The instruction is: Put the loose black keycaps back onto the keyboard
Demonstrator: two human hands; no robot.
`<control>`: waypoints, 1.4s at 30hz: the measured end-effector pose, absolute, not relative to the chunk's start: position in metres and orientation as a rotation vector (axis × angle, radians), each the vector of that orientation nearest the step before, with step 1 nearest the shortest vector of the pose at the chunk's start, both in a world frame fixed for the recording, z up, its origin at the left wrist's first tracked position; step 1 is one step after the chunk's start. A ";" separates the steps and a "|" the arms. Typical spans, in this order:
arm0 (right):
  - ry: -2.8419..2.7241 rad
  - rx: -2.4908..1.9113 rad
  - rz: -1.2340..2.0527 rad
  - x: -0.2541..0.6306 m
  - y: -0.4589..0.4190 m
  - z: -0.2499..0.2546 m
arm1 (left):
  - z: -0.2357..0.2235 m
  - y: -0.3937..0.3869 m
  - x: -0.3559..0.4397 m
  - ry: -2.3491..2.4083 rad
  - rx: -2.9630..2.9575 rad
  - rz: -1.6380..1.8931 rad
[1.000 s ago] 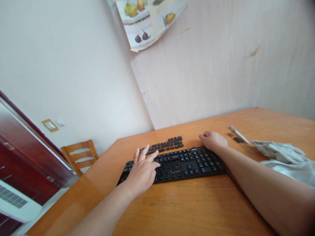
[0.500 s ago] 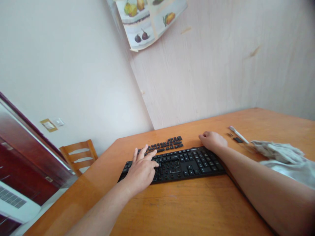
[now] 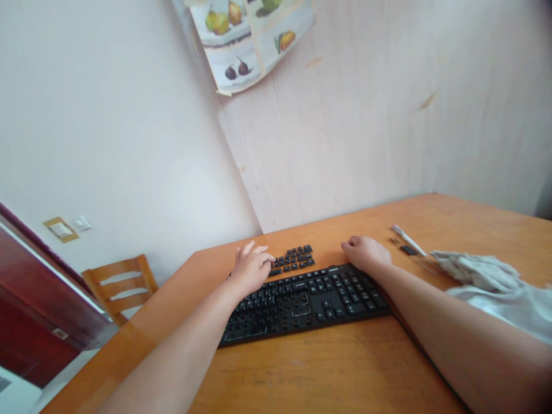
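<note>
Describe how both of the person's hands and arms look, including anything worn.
The left hand and right hand are ungloved, with no ring that I can make out. Both forearms are uncovered: no sleeve, watch or bracelet shows.

Slatted wooden chair past the left edge of the counter. Dark red door farther out that side. Two wall plates near the chair. Fruit-picture poster high on pale panel behind the counter's back edge.
</note>
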State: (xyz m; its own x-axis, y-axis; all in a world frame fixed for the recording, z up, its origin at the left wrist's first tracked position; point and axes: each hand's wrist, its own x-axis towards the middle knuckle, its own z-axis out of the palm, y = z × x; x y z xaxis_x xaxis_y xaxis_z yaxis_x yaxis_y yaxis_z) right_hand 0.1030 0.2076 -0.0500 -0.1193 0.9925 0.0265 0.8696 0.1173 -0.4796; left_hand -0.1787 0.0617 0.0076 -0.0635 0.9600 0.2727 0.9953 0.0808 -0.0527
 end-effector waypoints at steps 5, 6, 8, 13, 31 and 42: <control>-2.051 -1.814 0.499 0.102 0.208 -0.051 | -0.003 0.103 -0.178 -2.168 -2.009 -0.122; -2.052 -1.814 0.498 0.102 0.208 -0.051 | -0.005 0.109 -0.178 -2.181 -2.019 -0.109; -2.052 -1.820 0.497 0.102 0.207 -0.051 | -0.009 0.121 -0.178 -2.205 -2.033 -0.092; -2.038 -1.820 0.489 0.102 0.205 -0.049 | -0.015 0.141 -0.179 -2.212 -2.035 -0.091; -2.031 -1.798 0.482 0.101 0.204 -0.049 | -0.008 0.160 -0.178 -2.199 -1.988 -0.038; -2.018 -1.805 0.463 0.100 0.205 -0.051 | -0.013 0.182 -0.182 -2.343 -1.904 -0.054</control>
